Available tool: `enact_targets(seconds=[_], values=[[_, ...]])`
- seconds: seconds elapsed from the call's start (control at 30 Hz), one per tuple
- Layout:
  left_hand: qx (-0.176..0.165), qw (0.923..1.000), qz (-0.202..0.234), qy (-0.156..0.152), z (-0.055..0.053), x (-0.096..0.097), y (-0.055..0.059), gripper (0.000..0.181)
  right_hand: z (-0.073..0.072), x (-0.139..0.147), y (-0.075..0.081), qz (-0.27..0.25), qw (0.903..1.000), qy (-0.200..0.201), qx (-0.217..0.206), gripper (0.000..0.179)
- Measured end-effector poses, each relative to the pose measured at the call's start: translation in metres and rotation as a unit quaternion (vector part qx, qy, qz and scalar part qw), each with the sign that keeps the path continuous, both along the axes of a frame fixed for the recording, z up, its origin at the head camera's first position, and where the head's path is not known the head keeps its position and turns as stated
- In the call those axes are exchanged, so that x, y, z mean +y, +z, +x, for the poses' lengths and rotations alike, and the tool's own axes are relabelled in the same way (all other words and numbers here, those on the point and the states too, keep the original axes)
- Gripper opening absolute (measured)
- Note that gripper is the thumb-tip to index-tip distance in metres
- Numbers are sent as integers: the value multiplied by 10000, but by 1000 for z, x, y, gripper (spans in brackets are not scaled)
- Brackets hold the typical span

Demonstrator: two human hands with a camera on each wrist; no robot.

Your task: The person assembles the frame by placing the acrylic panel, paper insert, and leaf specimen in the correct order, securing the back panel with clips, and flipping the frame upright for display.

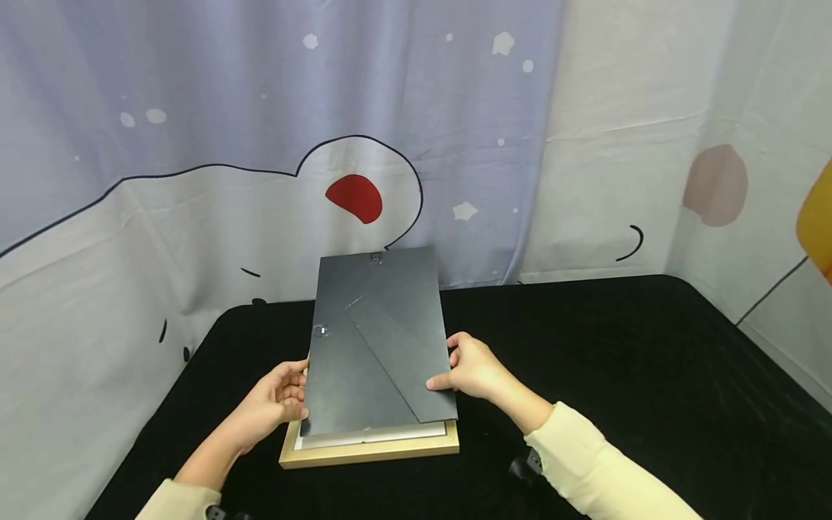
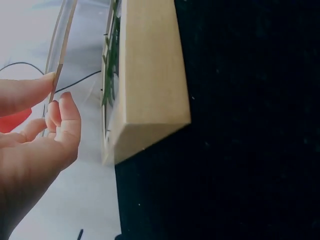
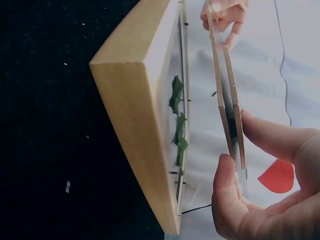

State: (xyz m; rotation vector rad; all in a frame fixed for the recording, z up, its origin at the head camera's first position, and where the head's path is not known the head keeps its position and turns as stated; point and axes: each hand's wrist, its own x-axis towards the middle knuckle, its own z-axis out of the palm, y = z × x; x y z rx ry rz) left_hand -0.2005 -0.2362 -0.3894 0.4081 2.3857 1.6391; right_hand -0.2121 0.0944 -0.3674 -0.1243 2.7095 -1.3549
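A dark grey backing board (image 1: pixel 341 375) of a picture frame, with its easel leg (image 1: pixel 396 347) folded along it, is held above the light wooden picture frame (image 1: pixel 370 453). My left hand (image 1: pixel 276 393) pinches the board's left edge between thumb and fingers. At the right edge, my right hand (image 1: pixel 474 368) pinches it, thumb on top near the leg and fingers beneath. In the right wrist view a gap shows between the board and the frame. Green leaf shapes (image 3: pixel 177 140) show inside the frame, whose middle is hidden from the head view by the board.
The frame lies on a table with a black cloth (image 1: pixel 585 361). Behind the table hangs a pale curtain (image 1: pixel 227 231) with printed shapes, and it continues along the left and right sides.
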Motion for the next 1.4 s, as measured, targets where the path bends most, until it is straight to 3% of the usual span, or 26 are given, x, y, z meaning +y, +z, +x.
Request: enact_targets(seconds=[0.3,0.77,1.4], values=[[-82,9997,-110,222,0,-3,-6,76,-1,-8,-13,209,9997,77,70,71],[-66,9986,-322,418,-1,-3,-17,75,-4,-13,-20,433,9990,41,56,70],[-94,9984,-412,377,5,-6,-20,79,-3,-18,-25,517,9985,163,-38,64]])
